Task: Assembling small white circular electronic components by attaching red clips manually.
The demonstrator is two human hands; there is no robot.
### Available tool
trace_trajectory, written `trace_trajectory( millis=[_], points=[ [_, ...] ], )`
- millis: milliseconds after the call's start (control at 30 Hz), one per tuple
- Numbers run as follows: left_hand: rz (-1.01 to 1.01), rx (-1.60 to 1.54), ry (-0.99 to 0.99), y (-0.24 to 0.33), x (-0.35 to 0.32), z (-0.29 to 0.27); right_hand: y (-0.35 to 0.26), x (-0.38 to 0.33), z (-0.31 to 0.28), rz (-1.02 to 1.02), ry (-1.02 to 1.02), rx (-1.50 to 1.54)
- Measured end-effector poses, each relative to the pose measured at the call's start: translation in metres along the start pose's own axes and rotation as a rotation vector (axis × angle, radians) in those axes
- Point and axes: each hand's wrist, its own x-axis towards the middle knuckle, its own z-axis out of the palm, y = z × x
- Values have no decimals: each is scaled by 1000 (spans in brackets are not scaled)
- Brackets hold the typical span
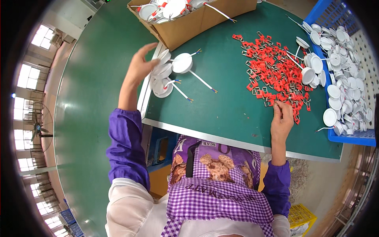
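Observation:
My left hand [141, 65] is at the left edge of the green table, thumb and fingers spread apart. Its thumb reaches the small group of white round discs, with one tilted white disc [163, 57] right beside it. Another white disc [182, 63] with white cables and bare coloured wire ends lies just to the right. My right hand [282, 116] is at the near edge of a heap of red clips with metal loops [276, 71]. Its fingertips are pressed together against the clips; whatever is between them is hidden.
A cardboard box [189, 27] full of white discs stands at the far side. On the right, a blue crate [351, 139] holds many more, with several loose white discs [308, 75] beside the clips. A metal strip [205, 135] edges the green table [197, 114]. Below right sits a yellow crate [302, 215].

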Motion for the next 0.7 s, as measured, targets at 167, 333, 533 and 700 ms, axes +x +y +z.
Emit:
trace_trajectory(
  millis=[167,333,533,700],
  points=[
    [-82,-269,74,-43,-15,49,3,-1,3,-19,1,34],
    [-139,-531,203,-13,-13,101,-2,0,0,71,-32,64],
    [-59,-273,124,49,10,132,5,-3,0,49,58,52],
    [200,-596,420,89,9,100,-3,-1,-5,136,2,87]
  ],
)
